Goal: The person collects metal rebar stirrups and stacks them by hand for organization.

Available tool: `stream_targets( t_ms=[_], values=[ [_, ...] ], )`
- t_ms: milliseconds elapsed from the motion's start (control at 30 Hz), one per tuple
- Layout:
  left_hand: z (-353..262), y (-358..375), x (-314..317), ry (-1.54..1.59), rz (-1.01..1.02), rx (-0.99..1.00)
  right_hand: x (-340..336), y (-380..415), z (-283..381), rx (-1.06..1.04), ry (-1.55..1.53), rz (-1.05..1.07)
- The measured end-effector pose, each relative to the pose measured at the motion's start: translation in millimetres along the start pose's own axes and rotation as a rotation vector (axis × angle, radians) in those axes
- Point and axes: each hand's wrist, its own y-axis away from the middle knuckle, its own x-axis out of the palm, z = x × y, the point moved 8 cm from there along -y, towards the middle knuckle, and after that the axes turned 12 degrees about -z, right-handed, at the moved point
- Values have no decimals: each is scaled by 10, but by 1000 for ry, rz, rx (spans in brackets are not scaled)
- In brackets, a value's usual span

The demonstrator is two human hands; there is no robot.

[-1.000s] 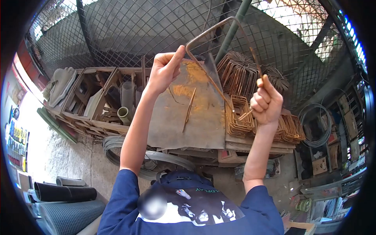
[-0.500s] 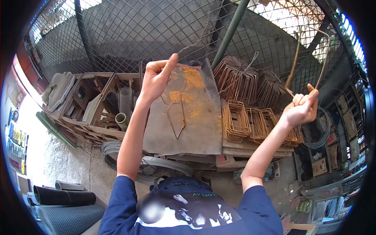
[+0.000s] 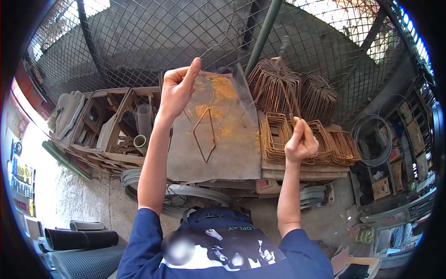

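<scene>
My left hand (image 3: 179, 88) is raised over the left side of the metal sheet (image 3: 186, 162), fingers curled closed with the thumb up. A thin wire (image 3: 211, 49) sticks out above it, and the fingers appear to pinch it. My right hand (image 3: 302, 143) is shut on the lower end of a bent steel stirrup (image 3: 289, 95). This stirrup stands nearly edge-on, its upper end blurred. One diamond-shaped stirrup (image 3: 195, 132) lies on the sheet between my hands, near patches of orange rust powder (image 3: 222, 87).
Rusty rectangular stirrups (image 3: 277, 135) are stacked right of the sheet, with bundled stirrups (image 3: 276, 86) behind them. Wire mesh (image 3: 176, 32) rises at the back. Wooden crates (image 3: 104, 128) stand left; wire coils lie below (image 3: 197, 193) and at right (image 3: 371, 139).
My right hand has moved left and down with its stirrup, which turned from an open outline to nearly edge-on. My left hand shifted slightly left and up.
</scene>
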Motion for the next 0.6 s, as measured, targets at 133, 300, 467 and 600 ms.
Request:
stream_targets(
  t_ms=[133,300,467,600],
  values=[
    [-17,24,13,39,46,-30,-145,-164,-34,-27,149,-75],
    [-25,42,52,18,74,7,-114,-552,-69,-11,127,-111],
    [-19,64,88,75,43,-61,26,-360,-103,-46,36,117],
    [0,12,51,83,-15,-36,62,169,-111,10,-12,211]
  ],
)
